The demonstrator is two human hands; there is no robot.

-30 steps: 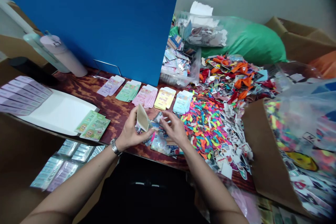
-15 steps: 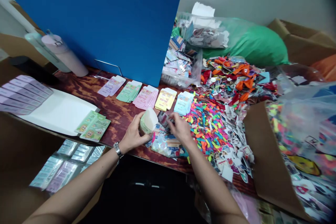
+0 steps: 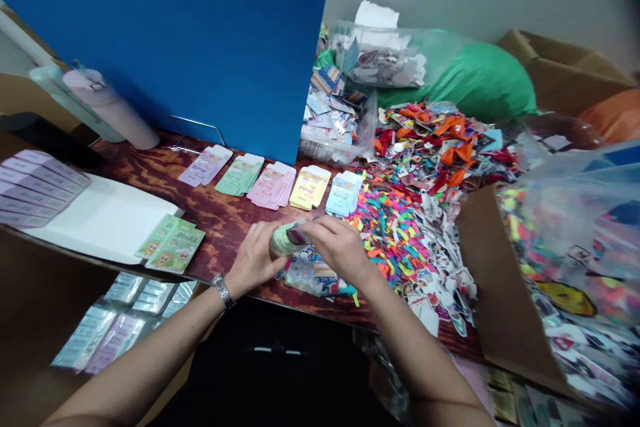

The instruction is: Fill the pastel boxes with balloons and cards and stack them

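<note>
My left hand (image 3: 254, 257) is wrapped round a small light-green paper box (image 3: 281, 241), tilted, with its mouth facing right. At that mouth my right hand (image 3: 343, 248) pinches a small dark, shiny packet (image 3: 298, 234); its print is too small to read. The packet is partly in or against the opening; I cannot tell which. Below both hands, at the table's front edge, lies a pile of printed cards and packets (image 3: 313, 277). Right of my right hand spreads a heap of small neon-coloured pieces (image 3: 395, 230).
Flat boxes in lilac (image 3: 206, 165), green (image 3: 240, 174), pink (image 3: 273, 185), yellow (image 3: 309, 187) and blue (image 3: 344, 193) form a row behind my hands. Two green boxes (image 3: 175, 248) lie left. A cardboard flap (image 3: 505, 293) borders the right; a blue panel (image 3: 175, 33) rises behind.
My right hand has moved left and up, bringing the dark packet from above the card pile to the green box's mouth. My left hand has turned the box slightly. The view has shifted a little.
</note>
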